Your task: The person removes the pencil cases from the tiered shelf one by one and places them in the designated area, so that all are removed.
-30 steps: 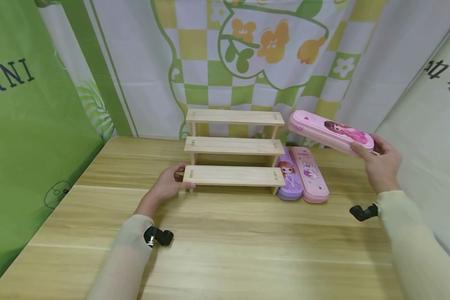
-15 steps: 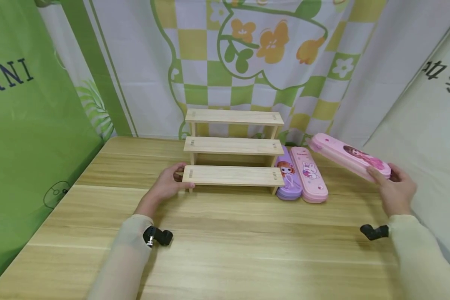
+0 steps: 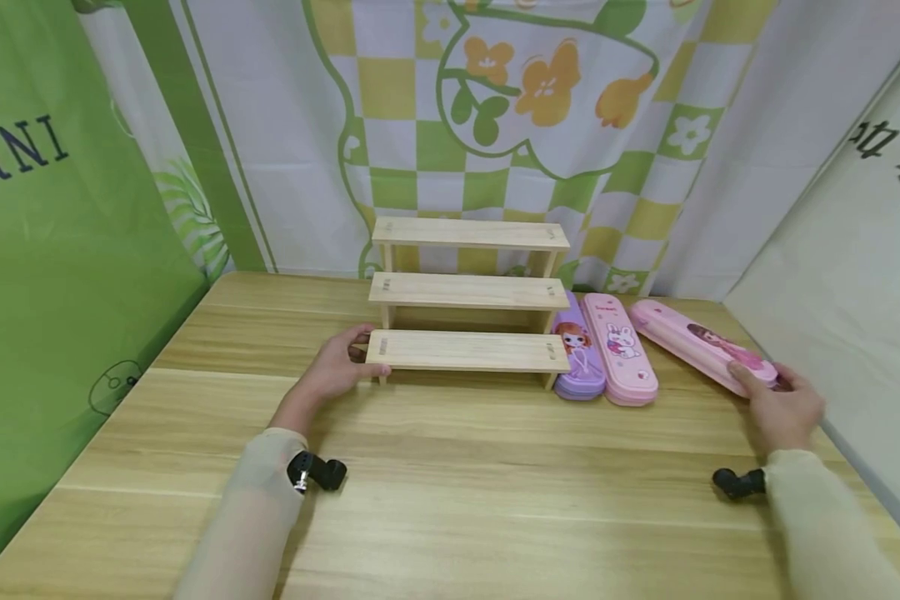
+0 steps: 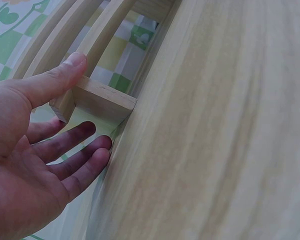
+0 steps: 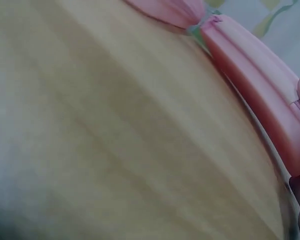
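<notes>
A three-step wooden shelf (image 3: 465,290) stands on the table (image 3: 450,475). My left hand (image 3: 336,367) grips the left end of its lowest board; in the left wrist view the thumb (image 4: 60,77) lies over the board and the index finger is partly hidden behind it. My right hand (image 3: 783,408) holds the near end of a pink pencil case (image 3: 693,340) with a doll picture. That case lies at a slant, low over the table at the right. A second pink pencil case (image 3: 619,350) with a rabbit and a purple pencil case (image 3: 579,354) lie beside the shelf.
Behind the table hangs a checked curtain (image 3: 438,150) with flowers. A green panel (image 3: 67,250) is on the left and a white panel (image 3: 847,275) on the right. A black wrist camera (image 3: 318,472) is strapped to the left sleeve.
My right hand has carried the doll pencil case down and rightward, from beside the shelf's top to table level right of the rabbit case. My left hand has stayed on the shelf.
</notes>
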`<state>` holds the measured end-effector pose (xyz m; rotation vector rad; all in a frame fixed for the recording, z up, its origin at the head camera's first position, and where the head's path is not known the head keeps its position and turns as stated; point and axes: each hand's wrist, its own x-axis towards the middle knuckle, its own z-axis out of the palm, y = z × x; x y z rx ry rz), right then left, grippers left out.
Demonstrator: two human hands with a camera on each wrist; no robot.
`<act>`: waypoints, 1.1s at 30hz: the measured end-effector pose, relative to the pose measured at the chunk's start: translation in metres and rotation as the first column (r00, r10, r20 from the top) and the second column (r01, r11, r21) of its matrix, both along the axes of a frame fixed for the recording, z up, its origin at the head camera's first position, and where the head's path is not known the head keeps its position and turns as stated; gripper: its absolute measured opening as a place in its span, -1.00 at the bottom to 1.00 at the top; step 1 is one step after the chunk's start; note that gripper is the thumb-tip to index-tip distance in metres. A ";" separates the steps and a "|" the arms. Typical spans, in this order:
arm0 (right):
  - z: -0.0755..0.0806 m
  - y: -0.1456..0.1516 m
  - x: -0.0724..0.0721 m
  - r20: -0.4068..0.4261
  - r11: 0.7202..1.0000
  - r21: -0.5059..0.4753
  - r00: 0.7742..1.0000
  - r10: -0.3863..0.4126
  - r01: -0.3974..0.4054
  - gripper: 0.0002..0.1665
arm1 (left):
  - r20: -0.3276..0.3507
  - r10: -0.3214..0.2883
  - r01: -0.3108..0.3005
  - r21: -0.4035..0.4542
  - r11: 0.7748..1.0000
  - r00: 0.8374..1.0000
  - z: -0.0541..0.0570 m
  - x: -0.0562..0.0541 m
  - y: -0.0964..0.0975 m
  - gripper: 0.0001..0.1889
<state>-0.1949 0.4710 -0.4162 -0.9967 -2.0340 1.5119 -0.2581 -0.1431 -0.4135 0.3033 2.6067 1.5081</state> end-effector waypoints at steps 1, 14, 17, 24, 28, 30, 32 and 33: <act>-0.001 -0.001 0.000 0.020 1.000 0.020 1.000 0.003 -0.003 0.13 | 0.001 0.000 0.000 0.001 1.000 1.000 0.000 0.000 0.000 -0.18; 0.000 -0.012 0.007 0.189 0.953 0.209 0.965 0.183 -0.222 0.12 | -0.010 -0.006 0.006 0.020 1.000 1.000 0.000 0.000 0.000 -0.21; -0.001 -0.014 0.013 0.194 0.918 0.272 0.950 0.243 -0.290 0.04 | -0.012 -0.005 0.005 0.024 1.000 1.000 -0.001 0.000 0.000 -0.21; 0.001 -0.023 0.025 0.171 0.871 0.283 0.915 0.366 -0.402 -0.01 | -0.013 -0.001 0.001 0.021 1.000 1.000 0.001 0.001 0.000 -0.22; 0.003 -0.033 0.029 0.196 0.825 0.353 0.897 0.395 -0.441 -0.06 | -0.009 0.002 -0.002 0.014 1.000 1.000 0.001 0.001 0.000 -0.21; 0.003 -0.037 0.030 0.217 0.806 0.384 0.893 0.395 -0.450 -0.08 | -0.009 0.001 -0.001 0.009 1.000 1.000 0.001 0.001 0.000 -0.21; 0.003 -0.041 0.030 0.231 0.791 0.411 0.891 0.390 -0.453 -0.09 | -0.009 -0.002 0.002 0.008 1.000 1.000 0.000 0.001 -0.001 -0.21; 0.003 -0.043 0.030 0.233 0.788 0.419 0.892 0.387 -0.451 -0.09 | -0.008 -0.002 0.002 0.007 1.000 1.000 0.000 0.001 -0.001 -0.21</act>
